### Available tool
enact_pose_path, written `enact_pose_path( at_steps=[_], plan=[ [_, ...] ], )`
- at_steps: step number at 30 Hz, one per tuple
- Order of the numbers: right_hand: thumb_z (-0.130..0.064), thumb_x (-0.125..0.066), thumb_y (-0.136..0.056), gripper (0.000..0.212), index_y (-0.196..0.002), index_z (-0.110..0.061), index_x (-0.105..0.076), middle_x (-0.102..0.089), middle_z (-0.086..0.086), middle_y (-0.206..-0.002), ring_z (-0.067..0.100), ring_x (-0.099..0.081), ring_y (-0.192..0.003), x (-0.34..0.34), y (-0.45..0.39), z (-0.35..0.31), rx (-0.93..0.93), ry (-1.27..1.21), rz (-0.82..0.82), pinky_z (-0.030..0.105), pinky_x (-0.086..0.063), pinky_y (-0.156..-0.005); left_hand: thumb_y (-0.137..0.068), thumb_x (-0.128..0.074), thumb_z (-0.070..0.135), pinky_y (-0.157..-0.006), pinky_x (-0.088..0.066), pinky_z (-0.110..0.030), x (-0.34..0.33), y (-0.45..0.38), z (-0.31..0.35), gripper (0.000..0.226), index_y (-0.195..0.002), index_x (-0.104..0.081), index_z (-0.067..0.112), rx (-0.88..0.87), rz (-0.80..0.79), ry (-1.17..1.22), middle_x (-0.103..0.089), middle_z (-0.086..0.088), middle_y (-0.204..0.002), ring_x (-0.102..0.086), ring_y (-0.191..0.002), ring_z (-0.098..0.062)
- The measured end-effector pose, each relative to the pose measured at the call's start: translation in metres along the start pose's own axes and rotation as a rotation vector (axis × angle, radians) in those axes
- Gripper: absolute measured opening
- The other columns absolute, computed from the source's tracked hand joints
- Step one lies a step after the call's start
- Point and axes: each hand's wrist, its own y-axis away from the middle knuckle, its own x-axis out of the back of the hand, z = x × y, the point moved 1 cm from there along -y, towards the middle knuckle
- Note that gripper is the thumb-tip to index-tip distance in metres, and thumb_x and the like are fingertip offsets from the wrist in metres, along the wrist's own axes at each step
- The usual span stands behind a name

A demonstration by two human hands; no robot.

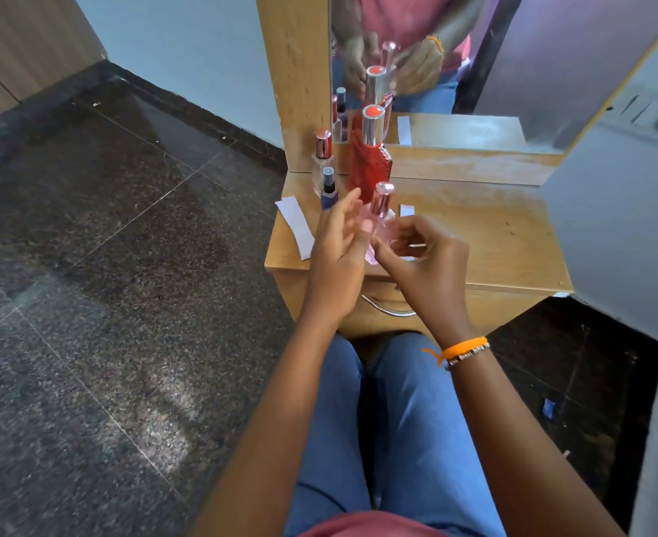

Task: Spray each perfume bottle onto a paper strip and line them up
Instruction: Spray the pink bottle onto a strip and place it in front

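From the head camera, the pink bottle [378, 222] is held up just in front of the tall red bottle [370, 164], capped and upright. The right hand [428, 261] pinches its lower body, probably steadying it. The left hand [339, 242] rests fingers straight against its side. A paper strip [295, 226] lies left of the red bottle, ready for spraying.

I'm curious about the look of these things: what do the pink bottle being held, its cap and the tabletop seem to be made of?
Pink bottle: probably clear glass, possibly plastic; the fingers show through its see-through pink body.
Its cap: shiny metallic pink, with bright highlights; metal or plated plastic, I can't tell which.
Tabletop: wood or wood-look laminate, with a matte light brown grain and pale scuffs.
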Motion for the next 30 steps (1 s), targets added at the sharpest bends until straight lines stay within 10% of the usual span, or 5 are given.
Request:
enact_pose_path(
  at_steps=[7,11,22,30],
  plan=[
    [-0.018,-0.073,-0.078,0.014,-0.082,-0.031,-0.068,-0.068,-0.015,-0.079,0.007,-0.059,-0.071,0.043,0.003,-0.001,-0.116,-0.005,-0.333,0.027,-0.052,-0.068,-0.097,-0.045,0.018,-0.068,-0.041,-0.006,-0.013,0.016,-0.001,0.013,-0.105,-0.054,0.013,0.089,-0.127,0.084,-0.060,0.014,-0.085,-0.057,-0.074,0.012],
    [-0.025,-0.062,-0.088,0.006,-0.090,-0.020,-0.066,-0.065,-0.005,-0.079,0.004,-0.056,-0.065,0.047,-0.005,-0.010,-0.158,-0.171,-0.116,0.028,-0.047,-0.066,-0.092,-0.056,0.022,-0.063,-0.040,-0.005,-0.018,0.019,0.002,0.015,-0.104,-0.056,0.013,0.047,-0.087,-0.040,-0.061,0.009,-0.088,-0.054,-0.071,0.011],
    [0.006,-0.069,-0.076,0.030,-0.092,-0.019,-0.067,-0.066,0.009,-0.081,0.013,-0.060,-0.078,0.066,-0.014,-0.017,-0.112,-0.317,-0.150,0.017,-0.050,-0.074,-0.085,-0.058,0.030,-0.073,-0.046,-0.011,-0.012,0.022,-0.001,0.025,-0.106,-0.061,0.016,0.113,-0.279,0.055,-0.065,0.003,-0.097,-0.060,-0.085,-0.002],
    [0.011,-0.054,-0.080,0.035,-0.105,-0.012,-0.064,-0.062,0.002,-0.088,0.019,-0.061,-0.084,0.068,-0.005,0.048,-0.112,0.243,0.022,0.024,-0.049,-0.077,-0.084,-0.066,0.023,-0.068,-0.045,-0.010,-0.013,0.021,-0.007,0.011,-0.094,-0.060,0.022,0.113,-0.198,0.076,-0.063,0.017,-0.080,-0.055,-0.071,0.007]
  ],
)
